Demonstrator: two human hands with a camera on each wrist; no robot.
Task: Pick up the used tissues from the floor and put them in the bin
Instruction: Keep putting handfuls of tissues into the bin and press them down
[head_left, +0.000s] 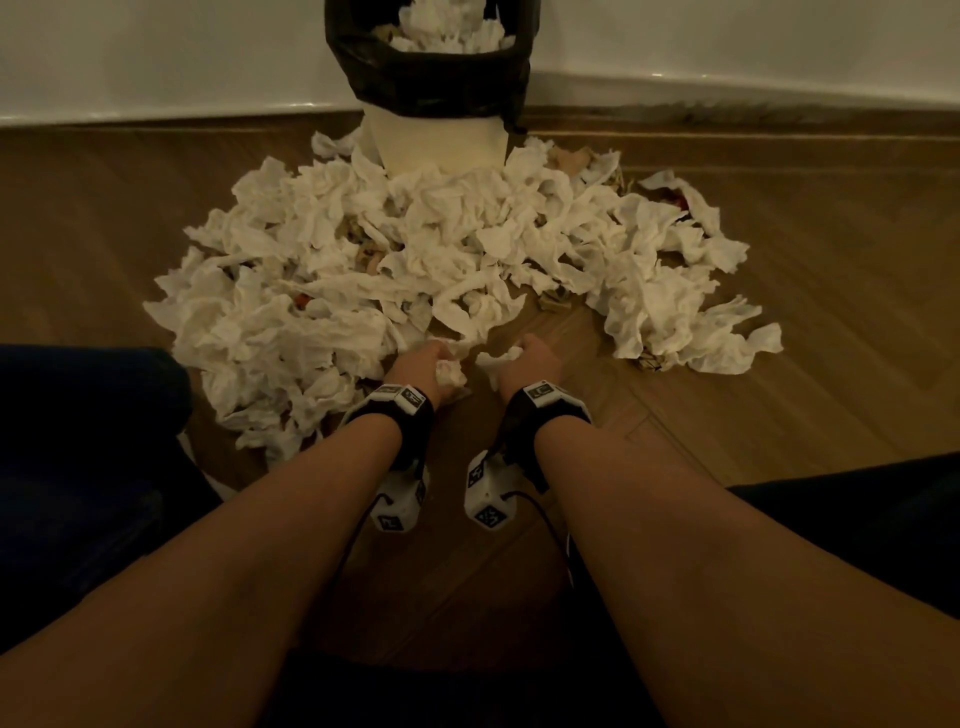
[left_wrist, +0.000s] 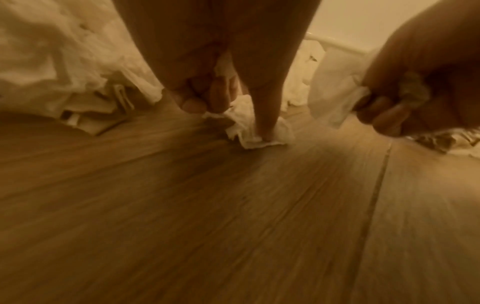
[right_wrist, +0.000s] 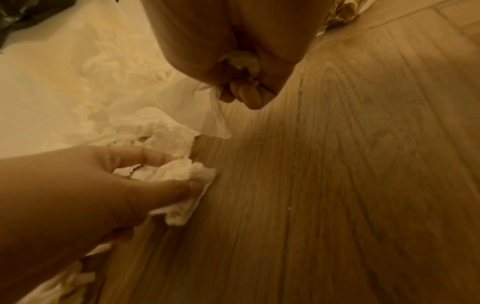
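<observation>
A wide heap of crumpled white tissues (head_left: 415, 260) covers the wooden floor in front of a white bin (head_left: 441, 140) lined with a black bag (head_left: 431, 78) and topped with tissues. Low at the near edge of the heap, my left hand (head_left: 426, 364) pinches a crumpled tissue (head_left: 449, 376) between thumb and curled fingers, seen also as the tissue (right_wrist: 176, 174) and the tissue (left_wrist: 254, 127) against the floor. Beside it, my right hand (head_left: 530, 358) is curled round another tissue (head_left: 498, 358), which hangs from its fingers (right_wrist: 241, 92).
The bin stands against a white wall with a skirting board (head_left: 727, 98). Bare wooden floor (head_left: 519, 519) lies between my forearms and the heap. My dark-clothed legs (head_left: 78, 467) flank both sides. Brownish scraps (head_left: 556, 301) are mixed into the tissues.
</observation>
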